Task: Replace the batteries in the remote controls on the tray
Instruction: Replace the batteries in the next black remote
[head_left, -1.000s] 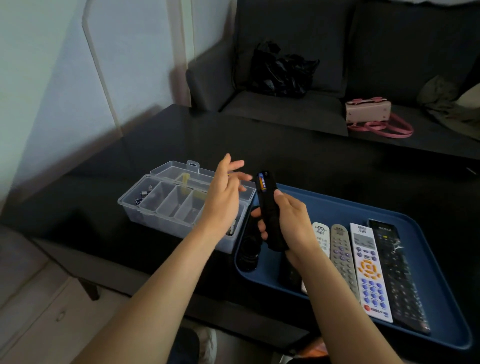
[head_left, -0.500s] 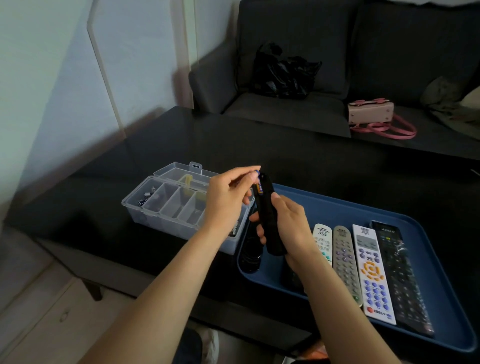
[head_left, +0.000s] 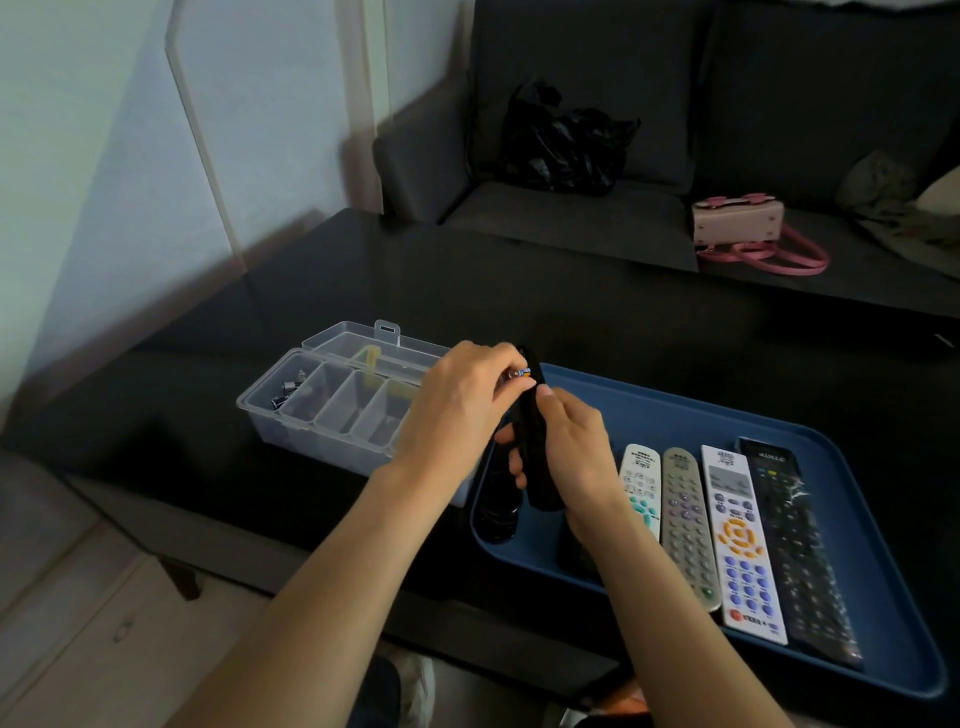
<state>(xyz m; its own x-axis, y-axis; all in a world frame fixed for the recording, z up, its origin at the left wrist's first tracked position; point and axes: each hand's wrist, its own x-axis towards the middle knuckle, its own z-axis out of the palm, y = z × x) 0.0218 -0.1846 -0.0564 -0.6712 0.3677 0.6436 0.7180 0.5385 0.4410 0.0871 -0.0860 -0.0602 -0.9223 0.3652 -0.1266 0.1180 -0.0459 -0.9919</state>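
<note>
While glossy black table (head_left: 363, 291) fronts dark grey sofa (head_left: 571, 208) at 12, R hand (head_left: 571, 452) grips slim black remote (head_left: 535, 447) above blue plastic tray (head_left: 852, 519), 6 o'clock; L hand (head_left: 457, 410) pinches small battery (head_left: 522, 372) at its top. Labels unreadable.

Bare bench (head_left: 467, 291) stretches beyond the clear compartment box (head_left: 332, 410) and blue tray (head_left: 852, 493), which sit side by side.

We can't tell the battery (head_left: 521, 372) type, left hand (head_left: 457, 410) covers most of it; tray (head_left: 857, 467) lower-right corner cut off; organizer box (head_left: 332, 410) contents too small
</note>
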